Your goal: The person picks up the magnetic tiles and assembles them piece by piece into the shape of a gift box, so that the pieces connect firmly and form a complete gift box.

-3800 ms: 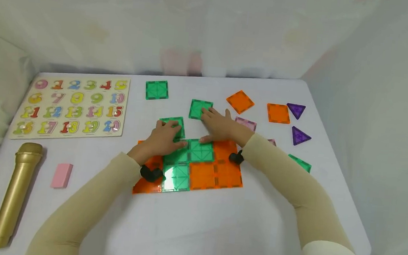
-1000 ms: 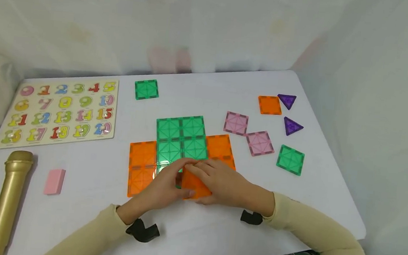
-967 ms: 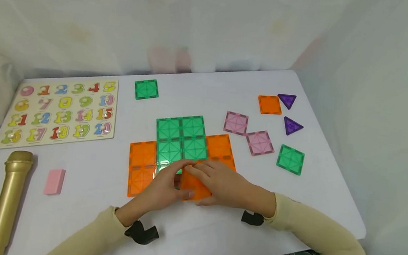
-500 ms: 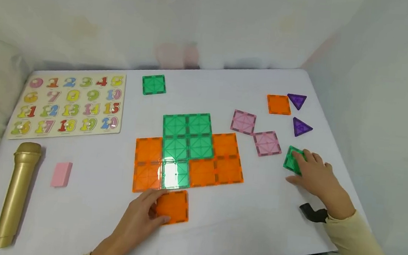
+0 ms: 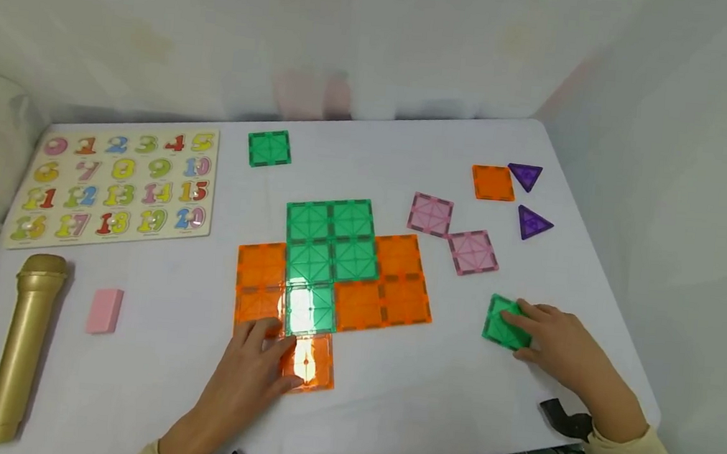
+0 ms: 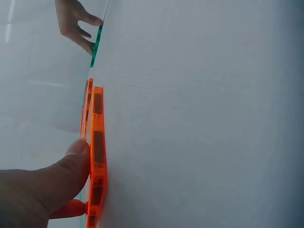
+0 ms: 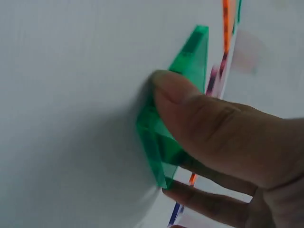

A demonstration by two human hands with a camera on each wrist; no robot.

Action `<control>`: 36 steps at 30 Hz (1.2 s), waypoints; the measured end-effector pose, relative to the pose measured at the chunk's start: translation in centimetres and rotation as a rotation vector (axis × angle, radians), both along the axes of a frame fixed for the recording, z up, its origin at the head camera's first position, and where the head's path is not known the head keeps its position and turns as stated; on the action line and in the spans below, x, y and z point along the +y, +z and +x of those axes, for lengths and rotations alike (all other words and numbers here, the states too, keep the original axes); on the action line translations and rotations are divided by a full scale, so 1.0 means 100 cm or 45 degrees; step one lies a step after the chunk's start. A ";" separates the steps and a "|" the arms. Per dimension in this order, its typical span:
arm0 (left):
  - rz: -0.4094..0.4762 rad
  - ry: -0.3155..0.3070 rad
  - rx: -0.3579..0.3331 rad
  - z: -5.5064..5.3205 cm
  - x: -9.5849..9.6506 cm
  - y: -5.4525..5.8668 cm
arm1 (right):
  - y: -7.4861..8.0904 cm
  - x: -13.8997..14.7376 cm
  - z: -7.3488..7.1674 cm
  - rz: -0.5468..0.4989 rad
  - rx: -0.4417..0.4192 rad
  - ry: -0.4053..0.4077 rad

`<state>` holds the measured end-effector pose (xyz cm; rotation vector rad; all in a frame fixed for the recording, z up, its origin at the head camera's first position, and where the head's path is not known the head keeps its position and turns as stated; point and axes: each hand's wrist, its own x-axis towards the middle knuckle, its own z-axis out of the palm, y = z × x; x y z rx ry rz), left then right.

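Two tiles shift against the frame half a second back: the green square tile (image 5: 502,331) under the right hand (image 5: 561,342) now lies nearer the person and slightly leftward, and the orange square tile (image 5: 321,362) beside the left hand (image 5: 250,372) sits closer up to the tiles beyond it.

Right hand: thumb and fingers pinch the green square tile by its edges. In the right wrist view it looks tilted; whether it is wholly off the surface (image 5: 407,397) cannot be told.

Left hand: thumb and fingers hold the orange square tile at its left side. Its far edge appears to meet the glare-lit green tile (image 5: 320,310) just beyond; cannot tell if they are joined.

Reading: the flat layout seems to gain a tile at its near side, while the right hand's tile is well apart from it.

Versus the earliest frame: beyond the left hand, four green tiles (image 5: 354,219) now form an even block; the far pair was out of line then. Since half a second ago, the pink square tiles (image 5: 431,214) and purple triangle tiles (image 5: 525,175) beyond the right hand look unmoved.
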<state>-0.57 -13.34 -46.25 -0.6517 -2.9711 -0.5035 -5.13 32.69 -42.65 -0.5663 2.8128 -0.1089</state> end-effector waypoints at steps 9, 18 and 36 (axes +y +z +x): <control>0.036 -0.020 -0.096 -0.003 0.007 -0.002 | -0.022 -0.100 0.033 -0.112 0.161 0.637; 0.065 -0.006 -0.182 -0.001 0.008 0.000 | -0.033 -0.173 0.024 -0.113 0.313 0.740; -0.012 -0.025 -0.212 -0.004 0.012 0.004 | -0.033 -0.185 0.018 -0.201 0.222 0.579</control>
